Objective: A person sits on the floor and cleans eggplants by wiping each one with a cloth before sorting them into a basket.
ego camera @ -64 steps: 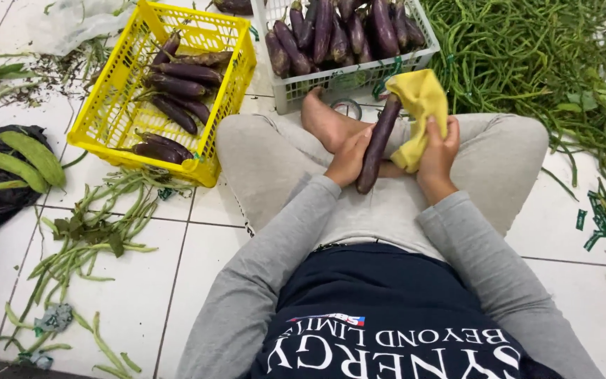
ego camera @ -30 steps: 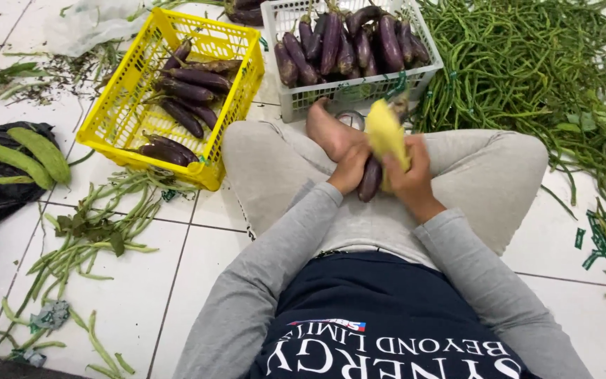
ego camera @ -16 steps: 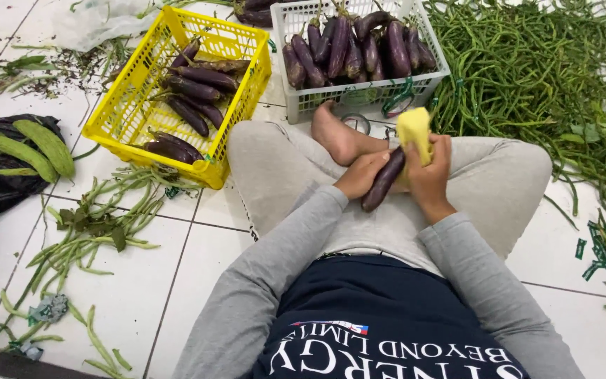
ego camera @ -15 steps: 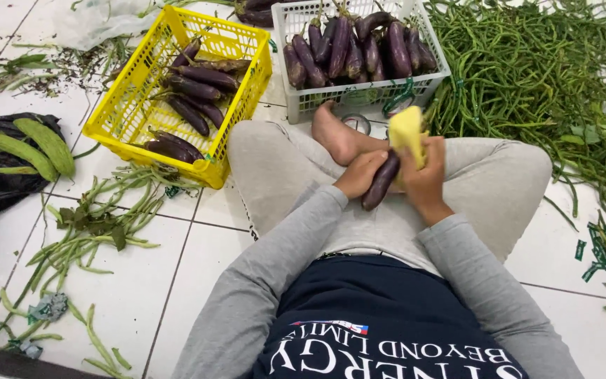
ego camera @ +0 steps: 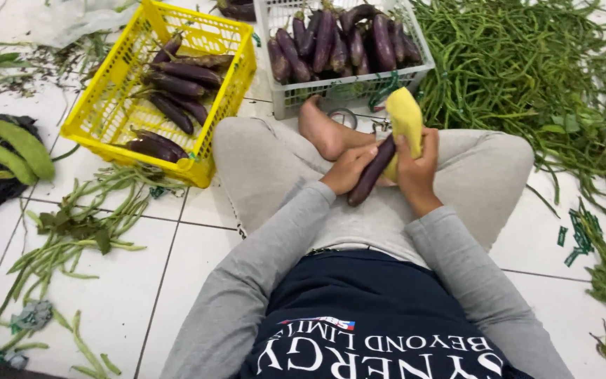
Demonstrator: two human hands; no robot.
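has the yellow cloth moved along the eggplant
Yes. The cloth was spread over the right hand; now it is bunched at the eggplant end nearest the white crate.

Bare tile [ego camera: 177, 281] lies open left of the knee. Ahead, the white crate [ego camera: 348, 88] sits just past the foot [ego camera: 320, 130], blocking the way; yellow crate [ego camera: 131, 137] front-left, bean pile [ego camera: 527, 70] crowding the right.

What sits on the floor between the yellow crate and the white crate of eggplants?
In the head view, only a narrow strip of bare white floor tile separates the yellow crate from the white crate; nothing lies in that gap.
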